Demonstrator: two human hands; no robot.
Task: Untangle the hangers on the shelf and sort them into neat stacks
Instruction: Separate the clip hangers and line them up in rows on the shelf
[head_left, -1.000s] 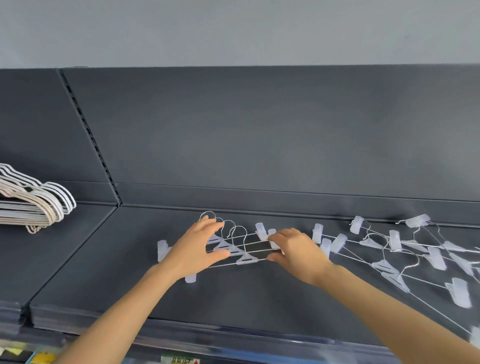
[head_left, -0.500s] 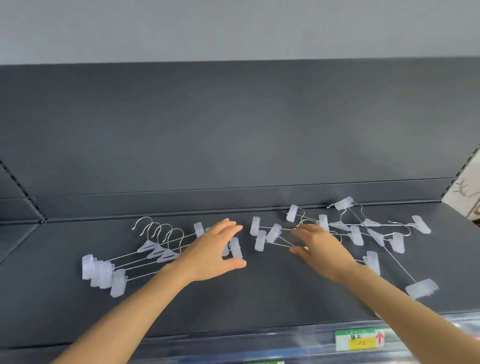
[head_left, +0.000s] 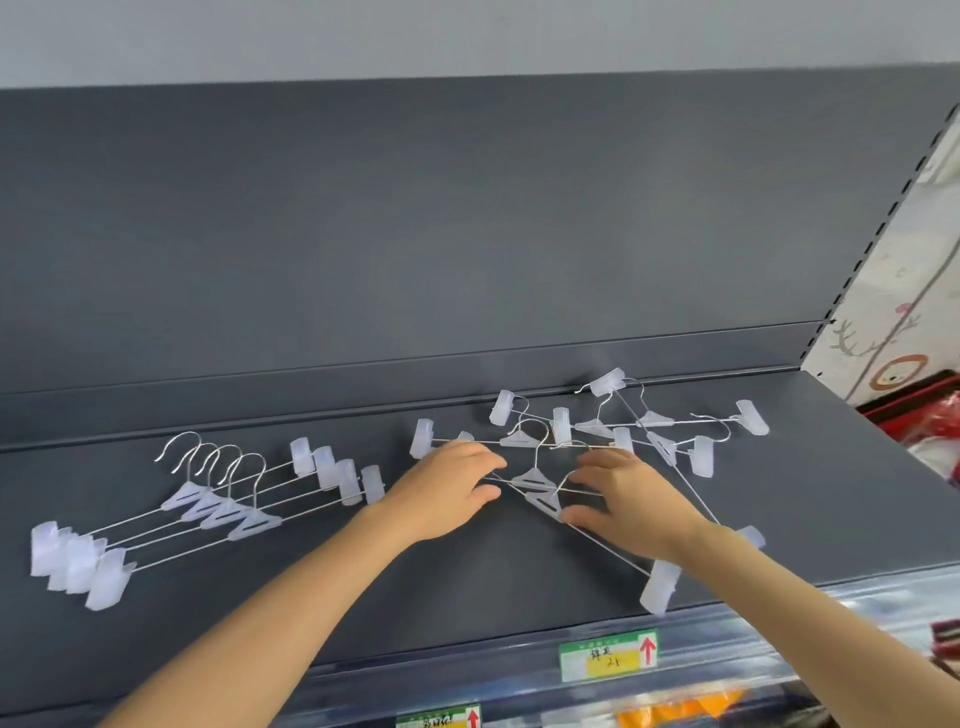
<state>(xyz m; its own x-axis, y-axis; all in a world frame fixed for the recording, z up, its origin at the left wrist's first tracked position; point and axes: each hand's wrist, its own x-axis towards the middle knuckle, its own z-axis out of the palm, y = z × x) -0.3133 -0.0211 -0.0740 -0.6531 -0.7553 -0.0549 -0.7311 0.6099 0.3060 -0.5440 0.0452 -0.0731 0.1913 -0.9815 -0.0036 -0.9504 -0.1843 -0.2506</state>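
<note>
A neat stack of clip hangers (head_left: 218, 512) lies on the left of the dark shelf (head_left: 467, 587), hooks pointing back. A tangled pile of clip hangers (head_left: 628, 431) with clear plastic clips sits at the back right. My left hand (head_left: 447, 491) is at the pile's left edge, and its thumb and fingers pinch the wire end of a front hanger (head_left: 543, 501). My right hand (head_left: 626, 499) lies over the same hanger with its fingers spread, the thumb touching the hanger's plastic centre piece. That hanger's long wire runs under my right wrist to a clip (head_left: 660, 587) near the shelf's front edge.
The shelf's grey back panel (head_left: 467, 234) rises right behind the hangers. Price labels (head_left: 608, 654) sit on the front rail below. Red goods (head_left: 930, 421) and a patterned wall show past the shelf's right end.
The view has swung right, away from the neat stack. Both hands left that stack and moved right onto the tangled pile, where they now meet on one front hanger.
</note>
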